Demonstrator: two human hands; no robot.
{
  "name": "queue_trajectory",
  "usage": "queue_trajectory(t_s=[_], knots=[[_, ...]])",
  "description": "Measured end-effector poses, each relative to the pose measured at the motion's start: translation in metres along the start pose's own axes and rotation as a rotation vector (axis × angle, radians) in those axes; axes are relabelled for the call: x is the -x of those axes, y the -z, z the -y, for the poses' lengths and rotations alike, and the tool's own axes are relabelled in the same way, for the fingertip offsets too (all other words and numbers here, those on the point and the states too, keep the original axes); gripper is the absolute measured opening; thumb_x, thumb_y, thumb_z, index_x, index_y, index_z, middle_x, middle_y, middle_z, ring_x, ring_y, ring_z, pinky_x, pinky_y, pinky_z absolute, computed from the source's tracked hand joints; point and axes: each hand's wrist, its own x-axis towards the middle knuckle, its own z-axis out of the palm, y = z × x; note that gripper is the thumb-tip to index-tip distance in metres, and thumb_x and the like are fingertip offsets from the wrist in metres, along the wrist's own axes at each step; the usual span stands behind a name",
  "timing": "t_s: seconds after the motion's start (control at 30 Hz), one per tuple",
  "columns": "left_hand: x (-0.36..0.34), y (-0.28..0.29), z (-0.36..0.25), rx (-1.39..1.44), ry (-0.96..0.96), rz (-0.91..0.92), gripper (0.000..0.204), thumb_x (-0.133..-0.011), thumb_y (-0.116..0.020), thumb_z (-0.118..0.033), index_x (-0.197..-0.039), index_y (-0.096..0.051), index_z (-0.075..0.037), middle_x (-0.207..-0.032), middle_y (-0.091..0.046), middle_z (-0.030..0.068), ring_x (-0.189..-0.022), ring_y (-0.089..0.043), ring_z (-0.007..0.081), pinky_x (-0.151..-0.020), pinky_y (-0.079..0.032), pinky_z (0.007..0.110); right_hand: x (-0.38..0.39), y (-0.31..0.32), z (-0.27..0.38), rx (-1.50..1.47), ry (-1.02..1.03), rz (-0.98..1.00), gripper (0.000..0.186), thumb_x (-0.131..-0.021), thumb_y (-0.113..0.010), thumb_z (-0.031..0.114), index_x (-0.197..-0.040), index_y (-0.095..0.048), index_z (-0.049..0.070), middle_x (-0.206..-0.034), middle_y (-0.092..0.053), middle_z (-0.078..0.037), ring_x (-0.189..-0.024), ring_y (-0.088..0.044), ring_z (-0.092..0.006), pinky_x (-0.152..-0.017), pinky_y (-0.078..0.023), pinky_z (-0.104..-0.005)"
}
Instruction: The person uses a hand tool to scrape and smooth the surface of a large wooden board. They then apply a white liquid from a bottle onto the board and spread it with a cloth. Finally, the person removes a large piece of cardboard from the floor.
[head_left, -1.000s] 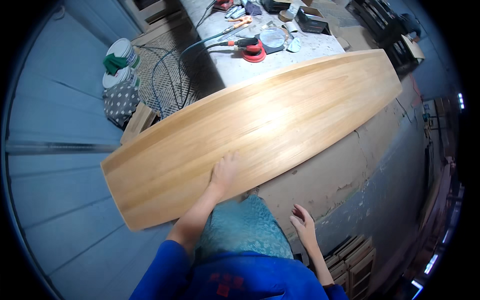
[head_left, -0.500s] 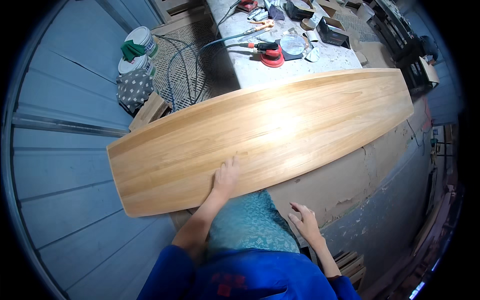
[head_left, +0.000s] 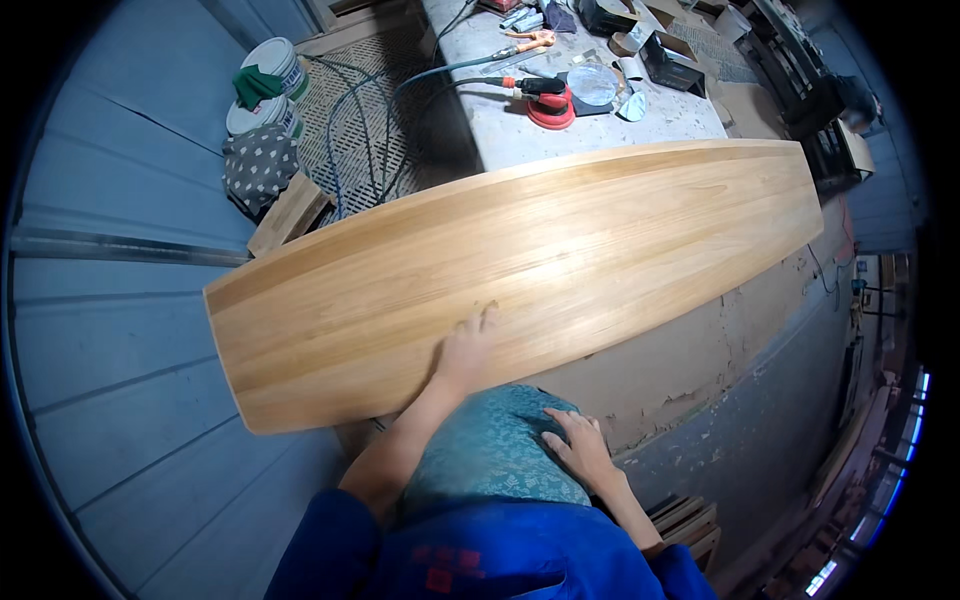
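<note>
A long pale wooden board with rounded long edges lies slantwise in front of me. My left hand rests palm down on its near half, the fingers stretched toward the board's middle and slightly smeared by motion. Near the fingertips the wood shows a small darker mark. My right hand is off the board, in front of my body by the teal patterned cloth. Its fingers are apart and slightly bent, with nothing in them.
Behind the board, a worktable holds a red-and-black sander, an orange-handled air gun, a round clear disc and dark boxes. Hoses hang at its left. White buckets stand by the blue wall.
My left hand has slid a little to the right on the board. My right hand has moved left, in front of the teal cloth. The view has shifted slightly.
</note>
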Motion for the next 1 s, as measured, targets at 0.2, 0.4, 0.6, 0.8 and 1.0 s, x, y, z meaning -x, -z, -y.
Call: queue_trajectory(t_s=[0.2,0.4,0.6,0.8,1.0], knots=[[-0.004,0.009,-0.001,0.038,0.090,0.107,0.051,-0.088,-0.057,-0.004,-0.138,-0.050,-0.003,-0.095,-0.056,0.0139,-0.074,-0.068,0.0274,-0.062,-0.058,0.040,-0.004,-0.001,0.000,-0.028,0.040,0.064,0.043,-0.094,-0.063,0.026,-0.132,-0.059,0.007,-0.115,-0.066,-0.018,-0.113,-0.059,-0.0358,-0.101,-0.039,-0.0449],[-0.016,0.005,-0.012,0.041,0.031,-0.046,0.049,-0.087,-0.057,-0.003,-0.136,-0.051,-0.003,-0.097,-0.058,0.0153,-0.077,-0.070,0.0285,-0.066,-0.059,0.041,-0.004,0.000,-0.002,0.022,0.048,0.052,0.044,-0.095,-0.063,0.028,-0.133,-0.059,0.008,-0.112,-0.066,-0.017,-0.109,-0.060,-0.0349,-0.096,-0.041,-0.0448],[0.000,0.003,-0.007,-0.017,0.129,0.089,0.047,-0.090,-0.056,-0.007,-0.137,-0.052,-0.004,-0.096,-0.062,0.0141,-0.070,-0.068,0.0240,-0.061,-0.060,0.037,-0.004,0.004,-0.010,0.019,0.084,0.088,0.043,-0.094,-0.064,0.027,-0.131,-0.060,0.006,-0.111,-0.066,-0.017,-0.107,-0.060,-0.0351,-0.093,-0.043,-0.0444],[-0.015,0.019,-0.012,-0.006,0.160,0.016,0.041,-0.090,-0.056,-0.005,-0.130,-0.054,-0.003,-0.094,-0.060,0.0138,-0.068,-0.070,0.0261,-0.060,-0.059,0.040,-0.010,0.008,-0.007,0.067,0.122,0.124,0.043,-0.094,-0.064,0.027,-0.131,-0.060,0.005,-0.111,-0.066,-0.017,-0.106,-0.061,-0.0358,-0.091,-0.044,-0.0443],[0.044,0.042,0.031,0.093,0.297,0.031,0.047,-0.093,-0.051,-0.009,-0.140,-0.051,-0.006,-0.098,-0.060,0.0184,-0.075,-0.068,0.0366,-0.064,-0.057,0.047,-0.024,0.007,-0.006,0.045,0.166,0.148,0.043,-0.094,-0.064,0.025,-0.132,-0.059,0.006,-0.111,-0.066,-0.018,-0.108,-0.060,-0.0363,-0.095,-0.044,-0.0463]])
